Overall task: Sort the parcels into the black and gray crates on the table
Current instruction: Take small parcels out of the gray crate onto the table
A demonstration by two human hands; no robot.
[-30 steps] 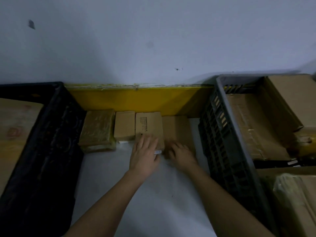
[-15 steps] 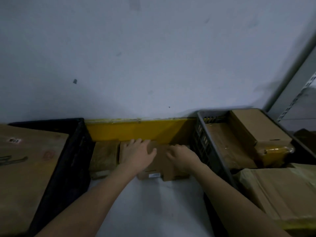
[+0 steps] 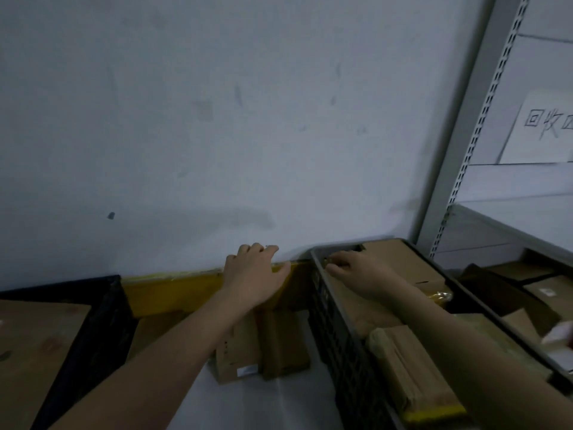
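Two brown cardboard parcels lie side by side on the white table between the crates: one with a white label (image 3: 237,352) and a plain one (image 3: 285,346). My left hand (image 3: 254,274) is above them, its fingers bent against the wall over the top edge of the yellow board (image 3: 173,290), and it holds nothing. My right hand (image 3: 356,271) reaches over the back left corner of the gray crate (image 3: 322,308), fingers pointing at the rim, with no parcel in it. The black crate (image 3: 96,321) stands on the left.
A large brown box (image 3: 37,352) fills the black crate. The gray crate holds several cardboard parcels (image 3: 406,268), one with a yellow-taped end (image 3: 412,377). A gray metal shelf upright (image 3: 465,144) rises at the right, with more boxes (image 3: 545,290) beyond it.
Both hands left the parcels on the table. The left rose to the yellow board's top edge and the right moved over the gray crate's corner. The view tilted up and right.
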